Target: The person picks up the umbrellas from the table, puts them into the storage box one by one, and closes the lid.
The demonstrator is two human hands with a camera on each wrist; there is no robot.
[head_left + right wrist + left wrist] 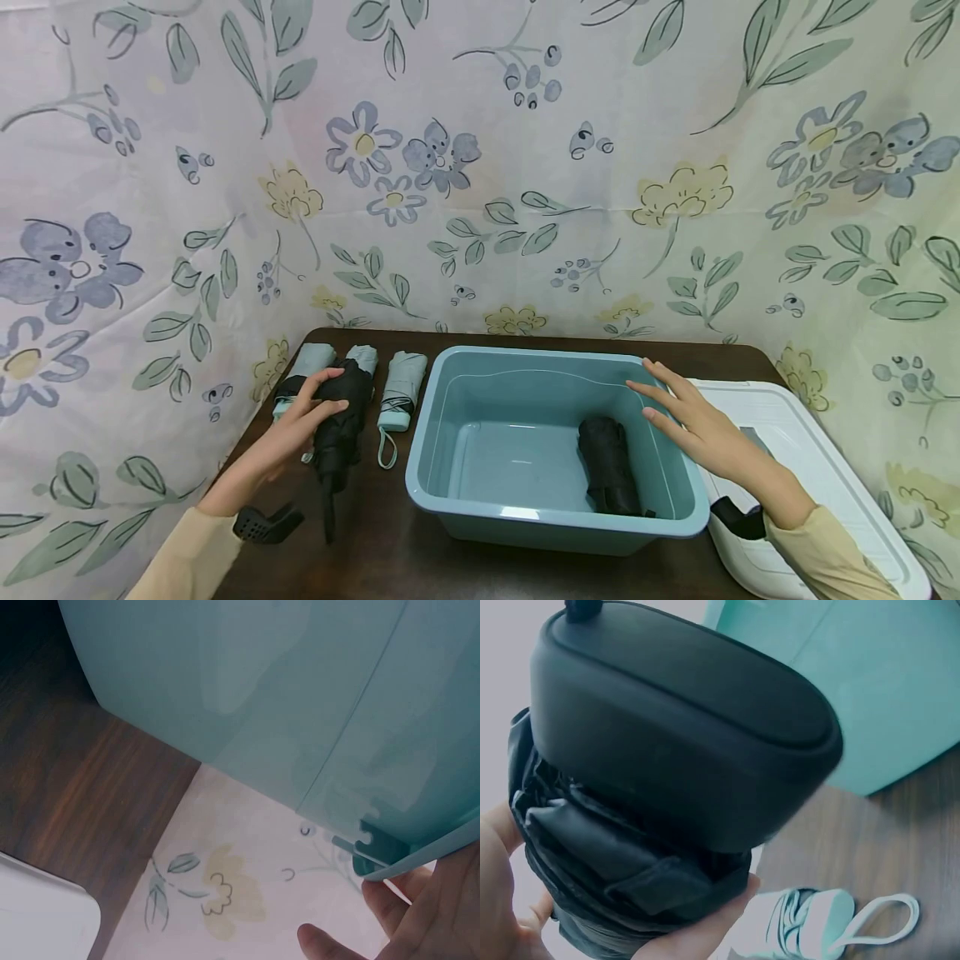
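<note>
My left hand grips a folded black umbrella by its gathered cloth, held above the table with its thin end toward me. In the left wrist view the umbrella's broad black handle end fills the foreground. My right hand touches the right rim of a blue-green plastic bin, fingers extended across it. Inside the bin, at its right side, lies another folded black umbrella. A pale green folded umbrella with a wrist loop lies between my left hand and the bin.
Two more pale green umbrellas lie at the back left, one at the far left and one partly hidden behind the black umbrella. A white lid lies right of the bin. Flowered cloth hangs behind the dark wooden table.
</note>
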